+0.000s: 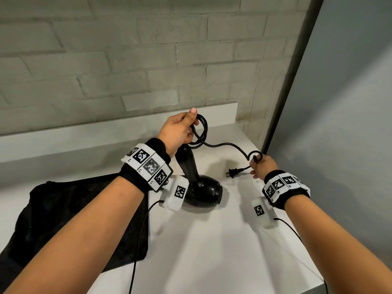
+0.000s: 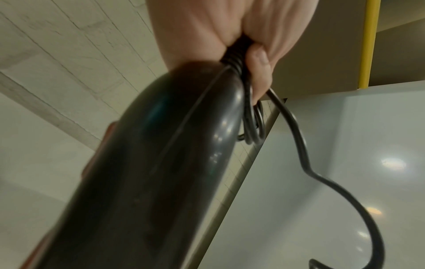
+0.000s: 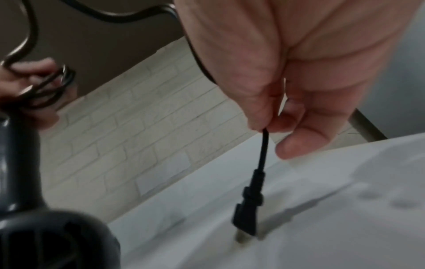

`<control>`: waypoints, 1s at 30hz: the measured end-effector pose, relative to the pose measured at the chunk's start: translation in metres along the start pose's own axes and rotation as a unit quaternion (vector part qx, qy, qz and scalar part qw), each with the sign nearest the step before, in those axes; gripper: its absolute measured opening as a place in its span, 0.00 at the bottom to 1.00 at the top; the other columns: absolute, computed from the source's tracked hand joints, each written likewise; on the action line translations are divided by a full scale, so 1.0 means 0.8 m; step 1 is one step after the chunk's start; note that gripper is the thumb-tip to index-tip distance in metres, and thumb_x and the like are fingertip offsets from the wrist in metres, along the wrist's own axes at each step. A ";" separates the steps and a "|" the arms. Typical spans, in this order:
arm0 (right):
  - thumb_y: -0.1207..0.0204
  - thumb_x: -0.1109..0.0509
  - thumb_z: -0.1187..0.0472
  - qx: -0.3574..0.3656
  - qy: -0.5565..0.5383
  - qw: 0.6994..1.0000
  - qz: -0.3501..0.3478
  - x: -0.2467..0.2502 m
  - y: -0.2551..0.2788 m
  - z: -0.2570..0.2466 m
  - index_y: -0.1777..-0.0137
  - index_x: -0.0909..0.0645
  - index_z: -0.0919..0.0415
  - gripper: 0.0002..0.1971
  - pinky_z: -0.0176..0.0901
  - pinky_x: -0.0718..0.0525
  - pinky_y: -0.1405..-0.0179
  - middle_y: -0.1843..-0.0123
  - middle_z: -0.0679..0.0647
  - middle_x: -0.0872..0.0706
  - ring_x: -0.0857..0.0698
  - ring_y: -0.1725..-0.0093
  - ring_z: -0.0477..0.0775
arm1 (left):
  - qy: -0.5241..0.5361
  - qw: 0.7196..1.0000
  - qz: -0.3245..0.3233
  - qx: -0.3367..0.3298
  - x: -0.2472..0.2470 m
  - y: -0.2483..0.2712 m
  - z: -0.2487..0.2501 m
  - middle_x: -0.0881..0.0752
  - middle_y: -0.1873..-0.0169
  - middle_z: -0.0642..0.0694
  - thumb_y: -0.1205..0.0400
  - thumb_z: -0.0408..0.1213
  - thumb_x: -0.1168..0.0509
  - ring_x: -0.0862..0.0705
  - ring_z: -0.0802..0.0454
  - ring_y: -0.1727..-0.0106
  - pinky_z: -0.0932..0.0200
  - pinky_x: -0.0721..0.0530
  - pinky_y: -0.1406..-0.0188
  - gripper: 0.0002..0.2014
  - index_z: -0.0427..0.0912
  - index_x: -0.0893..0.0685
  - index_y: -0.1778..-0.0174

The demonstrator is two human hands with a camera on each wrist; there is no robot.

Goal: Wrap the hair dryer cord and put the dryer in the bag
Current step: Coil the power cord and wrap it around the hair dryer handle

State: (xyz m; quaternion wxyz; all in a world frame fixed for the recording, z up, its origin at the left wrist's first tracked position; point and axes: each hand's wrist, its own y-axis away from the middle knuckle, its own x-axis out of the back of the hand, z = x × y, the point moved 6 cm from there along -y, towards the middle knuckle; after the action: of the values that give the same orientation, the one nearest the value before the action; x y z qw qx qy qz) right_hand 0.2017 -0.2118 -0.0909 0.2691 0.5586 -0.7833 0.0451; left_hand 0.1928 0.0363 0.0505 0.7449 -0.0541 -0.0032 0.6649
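A black hair dryer [image 1: 201, 187] stands with its barrel on the white counter [image 1: 212, 251], handle [image 2: 161, 163] pointing up. My left hand [image 1: 180, 130] grips the top of the handle together with several loops of black cord [image 1: 201, 128]. The loose cord [image 1: 229, 144] runs right to my right hand [image 1: 262, 166], which pinches it near its end. The plug [image 1: 233, 173] hangs just below that hand, and in the right wrist view the plug [image 3: 247, 209] has its prongs touching the counter. A black bag [image 1: 70, 221] lies flat at the left, under my left forearm.
A grey brick wall [image 1: 127, 60] with a raised white ledge [image 1: 84, 134] closes the back. A grey panel [image 1: 350, 124] stands along the right side. The counter's front edge [image 1: 265, 290] runs across the lower right. Thin sensor cables [image 1: 137, 240] hang from both wrists.
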 end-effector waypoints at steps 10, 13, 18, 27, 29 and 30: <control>0.25 0.39 0.72 0.015 0.052 0.998 -0.010 0.007 0.009 0.010 0.50 0.39 0.61 0.12 0.48 0.22 0.77 0.66 0.57 0.29 0.26 0.72 0.59 | 0.005 1.000 0.011 0.001 0.000 -0.003 -0.002 0.36 0.85 0.54 0.16 0.44 0.44 0.40 0.62 0.86 0.72 0.42 0.86 0.18 0.40 0.26 0.71; 0.32 0.33 0.75 0.033 0.166 0.986 -0.015 0.005 0.017 0.016 0.47 0.35 0.64 0.18 0.47 0.24 0.69 0.62 0.56 0.25 0.23 0.62 0.60 | 0.009 1.000 0.011 0.001 0.000 -0.004 -0.002 0.35 0.83 0.53 0.16 0.44 0.45 0.40 0.62 0.86 0.72 0.41 0.87 0.18 0.40 0.26 0.70; 0.31 0.32 0.70 0.027 0.339 0.940 -0.008 0.008 0.024 0.018 0.35 0.24 0.63 0.22 0.43 0.20 0.39 0.36 0.60 0.18 0.19 0.36 0.59 | 0.015 1.000 0.009 0.002 0.000 -0.001 -0.002 0.32 0.78 0.50 0.15 0.43 0.45 0.38 0.62 0.86 0.72 0.41 0.87 0.17 0.39 0.26 0.69; 0.22 0.38 0.62 0.050 0.413 0.909 -0.018 0.008 0.034 0.000 0.41 0.18 0.63 0.13 0.38 0.21 0.44 0.39 0.58 0.15 0.17 0.38 0.57 | 0.023 1.000 -0.001 0.006 -0.001 0.002 0.001 0.32 0.88 0.57 0.15 0.44 0.46 0.38 0.62 0.87 0.73 0.40 0.88 0.18 0.39 0.25 0.68; 0.23 0.38 0.67 0.085 0.365 0.926 -0.031 0.009 0.039 -0.026 0.44 0.15 0.62 0.13 0.38 0.22 0.45 0.41 0.60 0.14 0.17 0.39 0.59 | 0.014 1.000 -0.002 0.005 0.000 0.003 0.001 0.30 0.90 0.56 0.15 0.45 0.48 0.37 0.62 0.88 0.73 0.39 0.88 0.19 0.39 0.24 0.68; 0.25 0.39 0.71 0.109 0.327 0.938 -0.025 0.012 0.042 -0.041 0.47 0.14 0.64 0.13 0.39 0.22 0.47 0.43 0.62 0.13 0.16 0.42 0.62 | 0.007 1.000 0.001 0.005 0.000 0.003 0.001 0.29 0.90 0.56 0.15 0.46 0.48 0.36 0.63 0.88 0.73 0.38 0.88 0.19 0.40 0.24 0.68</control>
State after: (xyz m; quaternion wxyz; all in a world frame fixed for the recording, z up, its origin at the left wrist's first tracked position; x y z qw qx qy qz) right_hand 0.1811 -0.1953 -0.0506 0.4488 0.5587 -0.6280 0.3035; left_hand 0.1905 0.0366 0.0510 0.7447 -0.0554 0.0050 0.6650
